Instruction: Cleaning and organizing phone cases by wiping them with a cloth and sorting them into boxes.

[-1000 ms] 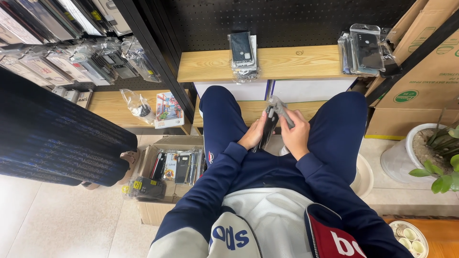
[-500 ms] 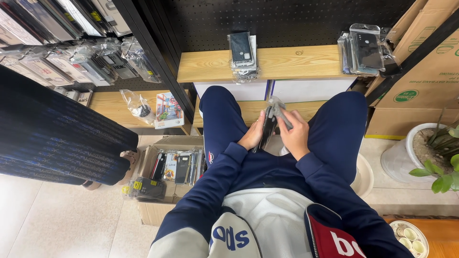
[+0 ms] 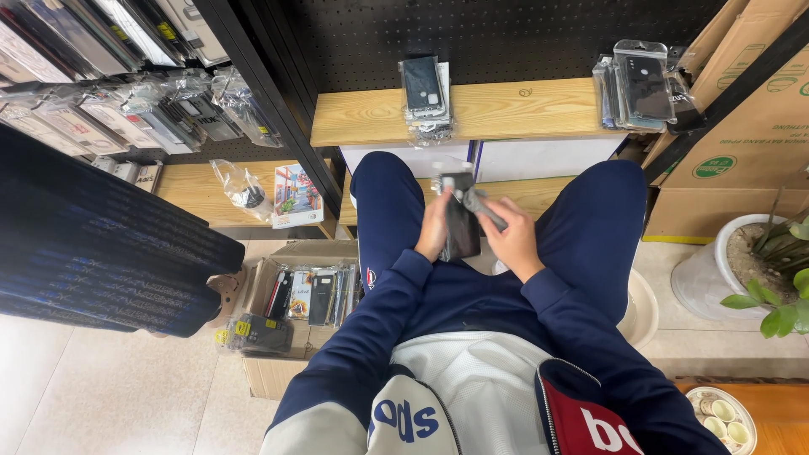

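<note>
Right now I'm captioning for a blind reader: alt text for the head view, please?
Seated person's left hand and right hand hold a dark phone case between blue-trousered knees, facing a wooden shelf with stacked packaged cases.

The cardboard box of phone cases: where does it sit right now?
In the head view, the cardboard box sits on the floor at lower left, beside the person's left leg and below the wooden shelf.

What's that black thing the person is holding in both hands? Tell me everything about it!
The black phone case is flat, rectangular and dark, and looks like smooth plastic or rubber. It is held roughly upright between the knees. The left hand grips its left edge, and the right hand holds its right side together with a small grey piece at the top.
</note>
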